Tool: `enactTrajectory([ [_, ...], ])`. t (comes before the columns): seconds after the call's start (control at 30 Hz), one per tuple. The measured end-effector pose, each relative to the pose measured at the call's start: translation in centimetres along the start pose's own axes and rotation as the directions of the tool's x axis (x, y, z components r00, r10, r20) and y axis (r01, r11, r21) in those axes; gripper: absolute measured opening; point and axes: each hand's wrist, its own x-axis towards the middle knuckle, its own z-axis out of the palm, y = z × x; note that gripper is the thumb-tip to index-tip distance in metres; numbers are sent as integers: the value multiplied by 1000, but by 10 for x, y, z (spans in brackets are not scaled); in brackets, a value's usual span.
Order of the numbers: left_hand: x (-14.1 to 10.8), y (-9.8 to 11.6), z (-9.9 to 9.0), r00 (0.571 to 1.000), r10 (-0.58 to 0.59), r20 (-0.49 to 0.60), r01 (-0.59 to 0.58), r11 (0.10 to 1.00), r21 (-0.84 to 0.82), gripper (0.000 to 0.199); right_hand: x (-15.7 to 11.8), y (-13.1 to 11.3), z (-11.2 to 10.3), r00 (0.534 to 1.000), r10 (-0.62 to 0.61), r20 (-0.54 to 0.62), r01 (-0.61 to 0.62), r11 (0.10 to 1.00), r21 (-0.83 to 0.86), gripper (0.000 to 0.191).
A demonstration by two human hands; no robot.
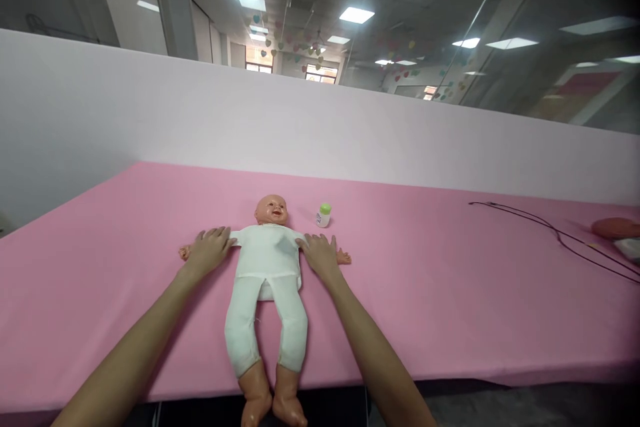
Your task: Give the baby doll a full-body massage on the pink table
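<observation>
Doll [270, 260] lies face up on the pink table cover [425, 293], in front of you, between your two forearms; head toward the white wall panel [300, 123], feet toward you and reaching past the near edge of the cover. It wears a white top [265, 253] and white trousers [294, 330], lower legs bare. Your left hand [213, 248] rests palm down across the doll's arm on your left, fingertips at the end of the short sleeve; the doll's small hand shows just beyond yours. Your right hand [319, 252] lies in the same way over the other arm, fingertips at the sleeve, with the doll's other small hand showing on the outer side. Fingers of both hands appear spread and slightly bent; you cannot tell from this view whether either hand closes around the arm beneath. Small white bottle with green cap [324, 215] stands near the doll's head, just beyond your right hand and apart from it. Well off to your right, a dark cord [530, 215] runs over the cover toward a brown object [615, 227], partly cut off by the frame edge.
</observation>
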Motion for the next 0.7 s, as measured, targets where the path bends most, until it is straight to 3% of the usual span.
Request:
enactTrajectory([
  [0.2,-10,-58,-32,980,-174,95,187,970,-154,58,-11,41,-15,963,263,-58,-266,962,-64,58],
  [0.3,-11,-73,-36,965,-128,228,170,970,-175,51,-12,55,-26,907,420,26,-417,905,-82,64],
  [0.4,-10,-75,-33,970,-91,224,152,949,-275,44,-13,59,-32,861,483,158,-483,874,-43,65],
  [0.47,-8,-75,-31,981,-84,177,147,912,-382,50,-13,58,-34,850,490,190,-500,866,2,63],
  [0.57,-8,-79,-33,980,-127,154,189,836,-515,78,-14,59,-36,852,469,233,-499,862,86,65],
  [0.63,-11,-82,-37,976,-133,171,210,776,-595,88,-14,66,-37,861,378,339,-458,867,195,60],
  [0.7,-13,-84,-41,979,-128,157,201,706,-679,89,-13,76,-38,879,212,426,-384,846,371,47],
])
